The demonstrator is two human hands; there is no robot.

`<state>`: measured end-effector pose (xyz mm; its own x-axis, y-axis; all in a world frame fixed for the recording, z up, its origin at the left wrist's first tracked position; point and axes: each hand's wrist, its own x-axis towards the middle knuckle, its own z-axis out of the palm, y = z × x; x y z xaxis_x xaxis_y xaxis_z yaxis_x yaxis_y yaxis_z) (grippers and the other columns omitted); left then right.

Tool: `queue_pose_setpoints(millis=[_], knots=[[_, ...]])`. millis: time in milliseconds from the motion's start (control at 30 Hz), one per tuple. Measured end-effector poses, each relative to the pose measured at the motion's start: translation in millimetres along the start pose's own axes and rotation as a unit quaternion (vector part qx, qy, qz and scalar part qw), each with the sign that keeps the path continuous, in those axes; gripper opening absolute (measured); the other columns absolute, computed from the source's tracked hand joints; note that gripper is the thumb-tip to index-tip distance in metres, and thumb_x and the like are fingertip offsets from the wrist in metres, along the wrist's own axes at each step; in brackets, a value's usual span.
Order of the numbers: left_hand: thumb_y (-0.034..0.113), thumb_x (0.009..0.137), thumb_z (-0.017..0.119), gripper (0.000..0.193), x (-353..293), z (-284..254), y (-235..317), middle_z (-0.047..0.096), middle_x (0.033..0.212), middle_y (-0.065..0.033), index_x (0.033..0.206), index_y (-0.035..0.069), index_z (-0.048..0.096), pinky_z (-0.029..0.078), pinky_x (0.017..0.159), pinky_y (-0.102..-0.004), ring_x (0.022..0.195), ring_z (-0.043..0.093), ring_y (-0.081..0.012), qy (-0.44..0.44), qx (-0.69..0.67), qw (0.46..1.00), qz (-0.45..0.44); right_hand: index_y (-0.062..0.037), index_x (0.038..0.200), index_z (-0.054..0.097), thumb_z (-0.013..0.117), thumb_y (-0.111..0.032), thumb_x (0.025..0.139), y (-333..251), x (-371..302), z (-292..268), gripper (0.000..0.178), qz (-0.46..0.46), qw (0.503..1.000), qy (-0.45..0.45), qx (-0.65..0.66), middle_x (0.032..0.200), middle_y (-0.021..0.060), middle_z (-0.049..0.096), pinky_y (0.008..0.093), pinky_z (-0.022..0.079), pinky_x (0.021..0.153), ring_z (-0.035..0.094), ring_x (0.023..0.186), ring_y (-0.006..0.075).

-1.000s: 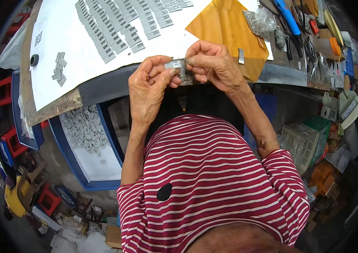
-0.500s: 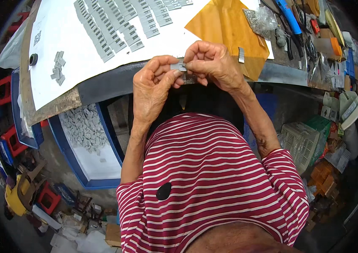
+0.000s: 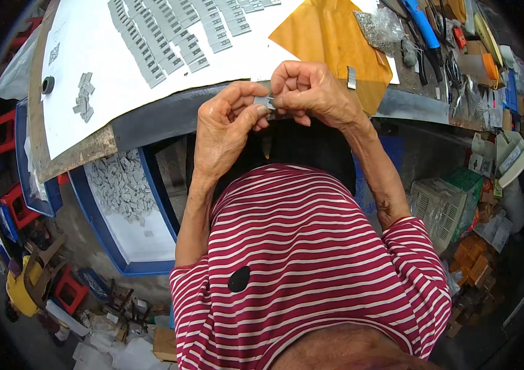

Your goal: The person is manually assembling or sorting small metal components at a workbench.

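- Counter [image 3: 151,122] carries rows of grey pieces [image 3: 164,38], far left.
- Left hand [image 3: 224,131] pinches a small grey plate [image 3: 264,101].
- Right hand [image 3: 322,97] pinches narrowly at its right end, contents unclear.

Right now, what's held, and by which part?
Left hand pinches a grey piece by its left end; right hand at its right end, grip unclear.

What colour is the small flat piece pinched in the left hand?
Grey; the small flat piece shows best in the head view.
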<state>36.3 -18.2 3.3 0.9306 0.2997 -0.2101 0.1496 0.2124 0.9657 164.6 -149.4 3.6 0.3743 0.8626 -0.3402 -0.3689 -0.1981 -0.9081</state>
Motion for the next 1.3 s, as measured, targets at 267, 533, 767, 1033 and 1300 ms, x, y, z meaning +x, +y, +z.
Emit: queue_pose_setpoints(millis=[267,533,767,1033,1300], knots=[[0.0,0.081,0.055,0.015,1,-2,2,0.061,0.074,-0.003,0.096,-0.001,0.059,0.045,0.057,-0.0174,0.062,0.055,-0.0061,-0.015,0.015,1.0,-0.011,-0.0001,0.083,0.052,0.06,-0.004,0.071,-5,3,-5,0.015,0.02,0.999,-0.041,-0.023,0.06,0.005,0.056,0.0172,0.035,0.037,0.046,0.043,0.0053],[0.002,0.08,0.056,0.015,2,-5,4,0.061,0.07,-0.0022,0.094,-0.001,0.058,0.045,0.056,-0.0184,0.061,0.055,-0.0058,-0.031,0.019,0.999,-0.018,-0.0013,0.083,0.051,0.06,-0.005,0.07,-9,5,-5,0.016,0.031,0.997,-0.065,-0.031,0.059,0.0047,0.056,0.0173,0.034,0.035,0.045,0.04,0.0054],[-0.001,0.079,0.055,0.015,2,-5,2,0.06,0.07,-0.002,0.094,-0.001,0.058,0.044,0.056,-0.0179,0.06,0.054,-0.0055,-0.031,0.02,0.999,-0.016,-0.0015,0.081,0.05,0.06,-0.004,0.07,-10,7,-5,0.015,0.029,0.995,-0.074,-0.051,0.057,0.0048,0.055,0.0177,0.034,0.034,0.044,0.039,0.0055],[0.0,0.08,0.056,0.013,3,-5,2,0.059,0.069,-0.0024,0.093,-0.002,0.058,0.045,0.055,-0.0176,0.061,0.055,-0.0056,-0.03,0.036,0.999,-0.003,-0.0008,0.082,0.051,0.059,-0.004,0.073,-12,7,-5,0.013,0.017,0.994,-0.064,-0.089,0.06,0.0046,0.055,0.018,0.037,0.037,0.046,0.042,0.006],[0.002,0.081,0.057,0.015,2,-5,-1,0.061,0.072,-0.0052,0.096,-0.002,0.057,0.047,0.056,-0.0174,0.061,0.058,-0.0073,-0.004,-0.004,1.0,0.004,0.0005,0.086,0.052,0.059,-0.005,0.075,-2,8,0,0.014,-0.044,0.997,-0.027,-0.053,0.065,0.0032,0.056,0.0179,0.039,0.041,0.049,0.05,0.0056]])
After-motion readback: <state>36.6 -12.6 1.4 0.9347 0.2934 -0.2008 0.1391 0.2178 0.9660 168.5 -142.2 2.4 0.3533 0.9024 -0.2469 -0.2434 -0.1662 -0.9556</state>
